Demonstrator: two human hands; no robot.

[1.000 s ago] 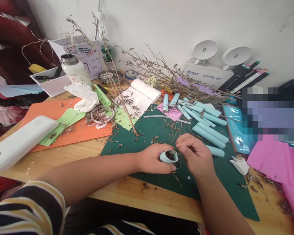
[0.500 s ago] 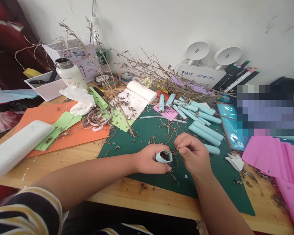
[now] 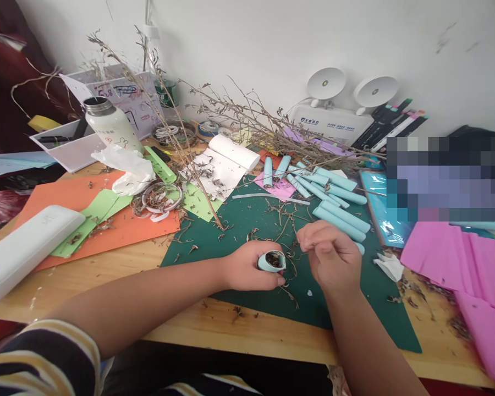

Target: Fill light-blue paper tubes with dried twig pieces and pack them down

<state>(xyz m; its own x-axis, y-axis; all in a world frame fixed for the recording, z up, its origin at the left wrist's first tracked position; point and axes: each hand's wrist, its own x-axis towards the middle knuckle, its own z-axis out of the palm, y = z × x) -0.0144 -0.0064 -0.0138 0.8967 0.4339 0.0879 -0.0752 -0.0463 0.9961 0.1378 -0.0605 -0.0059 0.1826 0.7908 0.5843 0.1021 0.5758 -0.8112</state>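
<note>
Our right hand moved away, fingers curled, hold unclear; our left hand wraps 1 blue tube. Twigs partly hide 1 white box.

Single head-worn camera faces forward and down across the table, left hand and right hand below mid-frame (close range), white wall beyond.

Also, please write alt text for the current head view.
A person's left hand holds a light-blue tube containing dark plant bits over a green mat. The right hand is curled beside the tube; anything it holds is unclear. More blue tubes and dry stems lie behind.
</note>
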